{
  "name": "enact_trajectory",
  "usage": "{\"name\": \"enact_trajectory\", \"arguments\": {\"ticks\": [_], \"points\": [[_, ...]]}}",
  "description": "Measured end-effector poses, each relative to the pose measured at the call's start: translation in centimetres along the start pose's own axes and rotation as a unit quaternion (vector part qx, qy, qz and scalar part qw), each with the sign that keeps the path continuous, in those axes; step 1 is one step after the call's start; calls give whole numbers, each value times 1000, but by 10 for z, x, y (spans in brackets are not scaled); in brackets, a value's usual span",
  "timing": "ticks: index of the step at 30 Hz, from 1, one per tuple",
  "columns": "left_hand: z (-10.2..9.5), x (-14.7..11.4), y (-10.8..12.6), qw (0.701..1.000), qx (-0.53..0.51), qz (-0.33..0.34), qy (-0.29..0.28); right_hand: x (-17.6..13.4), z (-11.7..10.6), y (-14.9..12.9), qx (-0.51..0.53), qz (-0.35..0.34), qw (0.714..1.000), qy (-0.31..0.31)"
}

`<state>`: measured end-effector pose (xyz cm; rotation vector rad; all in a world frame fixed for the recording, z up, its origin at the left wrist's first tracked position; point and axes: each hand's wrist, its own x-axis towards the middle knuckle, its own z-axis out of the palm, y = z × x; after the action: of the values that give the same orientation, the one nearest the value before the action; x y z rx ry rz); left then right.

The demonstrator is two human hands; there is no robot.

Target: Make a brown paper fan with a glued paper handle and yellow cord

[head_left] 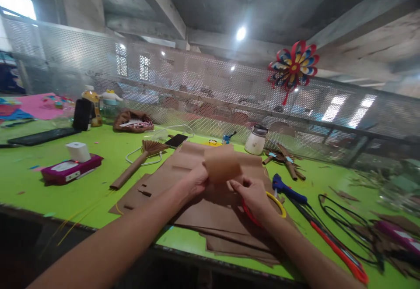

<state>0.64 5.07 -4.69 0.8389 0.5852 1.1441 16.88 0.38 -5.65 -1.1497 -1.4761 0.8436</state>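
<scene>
A small piece of brown paper (pixel 222 163), slightly curved, is held up between my two hands. My left hand (pixel 198 177) grips its left edge with the fingers closed. At the lower right edge my right hand (pixel 253 195) pinches the paper between thumb and fingers. A red and yellow loop-shaped thing (pixel 281 206), looking like scissors handles, shows around my right hand, which hides part of it; whether the hand holds it I cannot tell. Beneath both hands lie stacked brown paper sheets (pixel 197 212), some with cut slots at the left.
A rolled paper stem (pixel 129 171) with a fanned top lies left, near a purple power strip (pixel 70 169) with a white plug. Right are a blue glue gun (pixel 288 189), its black cable and a red-handled tool (pixel 341 251). A white jug (pixel 256 140) stands behind.
</scene>
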Motion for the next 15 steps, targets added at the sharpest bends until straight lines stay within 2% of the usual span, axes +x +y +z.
{"name": "enact_trajectory", "arguments": {"ticks": [4,10,12,15], "points": [[5,1,-3,999,-11,33,40,-5,4,-2,-7,14,1000,-19],[10,-4,-2,999,26,31,33,-5,1,-5,-50,-1,998,-26],[8,-7,-1,998,57,9,12,-2,-4,-5,-102,-37,994,9],[7,-14,0,989,126,-53,-49,6,-12,-6,-184,-105,970,116]]}}
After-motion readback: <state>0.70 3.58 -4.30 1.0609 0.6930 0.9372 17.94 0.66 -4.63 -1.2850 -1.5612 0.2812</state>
